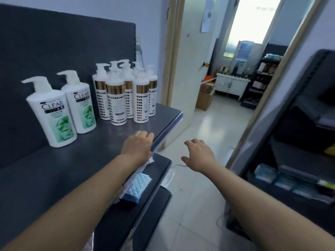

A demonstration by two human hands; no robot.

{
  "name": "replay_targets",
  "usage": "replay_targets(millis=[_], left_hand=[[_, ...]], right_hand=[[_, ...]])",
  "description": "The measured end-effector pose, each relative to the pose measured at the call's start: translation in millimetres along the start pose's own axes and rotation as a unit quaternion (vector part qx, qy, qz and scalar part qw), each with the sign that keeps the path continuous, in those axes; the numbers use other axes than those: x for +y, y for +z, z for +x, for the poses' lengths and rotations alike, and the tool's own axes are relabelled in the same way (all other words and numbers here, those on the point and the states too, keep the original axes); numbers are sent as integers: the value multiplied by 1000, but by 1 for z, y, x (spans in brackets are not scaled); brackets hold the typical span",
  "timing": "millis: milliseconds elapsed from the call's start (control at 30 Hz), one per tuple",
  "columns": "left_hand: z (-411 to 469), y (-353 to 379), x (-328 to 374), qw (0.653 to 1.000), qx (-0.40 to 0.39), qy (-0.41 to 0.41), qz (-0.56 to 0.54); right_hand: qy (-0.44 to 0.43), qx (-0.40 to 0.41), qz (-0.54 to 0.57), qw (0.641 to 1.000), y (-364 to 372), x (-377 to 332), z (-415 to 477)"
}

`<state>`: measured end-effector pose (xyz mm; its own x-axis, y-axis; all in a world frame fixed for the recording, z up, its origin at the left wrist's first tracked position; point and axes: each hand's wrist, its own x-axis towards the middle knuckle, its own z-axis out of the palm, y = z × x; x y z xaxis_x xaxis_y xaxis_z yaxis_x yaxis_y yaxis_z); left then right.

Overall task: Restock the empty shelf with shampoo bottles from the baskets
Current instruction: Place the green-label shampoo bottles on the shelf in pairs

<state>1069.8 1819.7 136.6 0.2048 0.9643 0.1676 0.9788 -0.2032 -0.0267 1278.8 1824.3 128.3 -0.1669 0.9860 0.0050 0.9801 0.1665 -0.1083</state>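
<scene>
The shelf [87, 160] is dark grey, and the panel [54, 44] behind it is the same shade. Toward its left edge stand two white bottles [52, 115], each with a pale green leaf-print label and dark lettering. Near the back right corner, a cluster of gold-band bottles [117, 100] is white, with a grid of small dark squares below each shiny band. On the lower shelf [159, 165], a pack [140, 183] shows a pale blue quilted diamond pattern. The floor [199, 205] is off-white tile.

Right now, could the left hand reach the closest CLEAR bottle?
Probably yes: the left hand hangs empty at the shelf edge, and only bare shelf top lies between it and the closest CLEAR bottle.
</scene>
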Motion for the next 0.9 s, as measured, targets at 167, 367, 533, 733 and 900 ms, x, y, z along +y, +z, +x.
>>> replay_targets(millis=[167,367,533,733,900], left_hand=[[-1,2,73,996,-33,76,-13],[-30,5,161,987,-49,151,-22],[-56,13,236,971,-49,230,-48],[-76,25,319,934,-59,345,-65],[-103,33,383,889,-60,448,-70]], right_hand=[[88,0,-4,996,2,61,-64],[183,-18,-10,983,3,130,-161],[267,-24,0,963,10,178,-242],[393,-18,18,919,16,213,-334],[492,-27,36,869,25,220,-409]])
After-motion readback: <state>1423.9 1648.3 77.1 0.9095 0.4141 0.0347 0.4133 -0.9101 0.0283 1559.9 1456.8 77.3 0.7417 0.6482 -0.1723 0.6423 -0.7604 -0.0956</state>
